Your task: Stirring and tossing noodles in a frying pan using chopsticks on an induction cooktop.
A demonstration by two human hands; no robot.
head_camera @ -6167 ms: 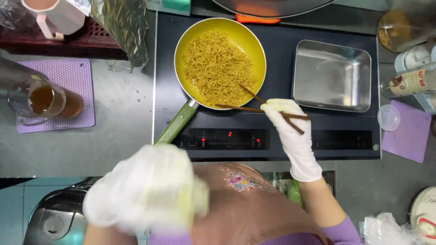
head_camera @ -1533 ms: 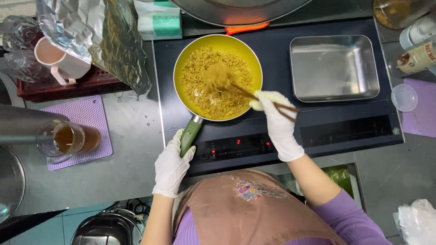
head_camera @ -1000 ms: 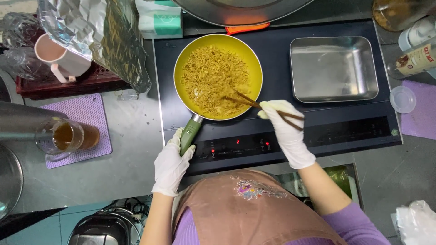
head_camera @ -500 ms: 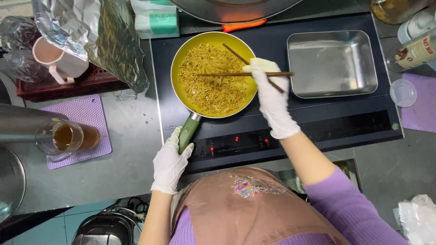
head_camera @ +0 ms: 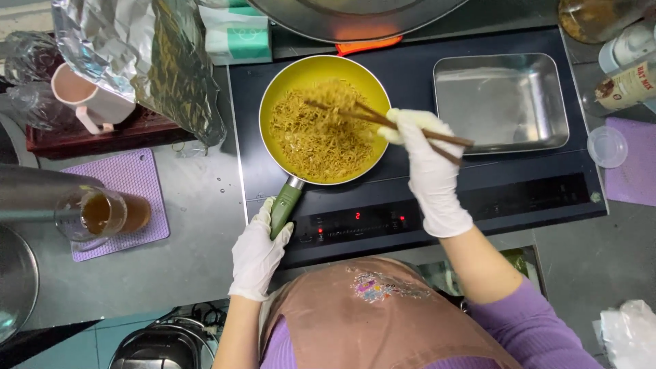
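Kitchen counter, grey, with a black induction hob set into it, seen from above. Right hand in white glove, fingers curled tight round a pair of brown chopsticks, tips down in the noodles, a clump blurred at the tips. Left hand gloved too, closed round the green pan handle at the hob's front edge. Yellow pan sits on the hob's left zone, noodles filling its base. Steel tray on the hob just right of the pan, apart from it. Left of the hob: purple mat with a glass of brown liquid, crumpled foil and pink cup behind. Right of the hob: small clear lid, bottles
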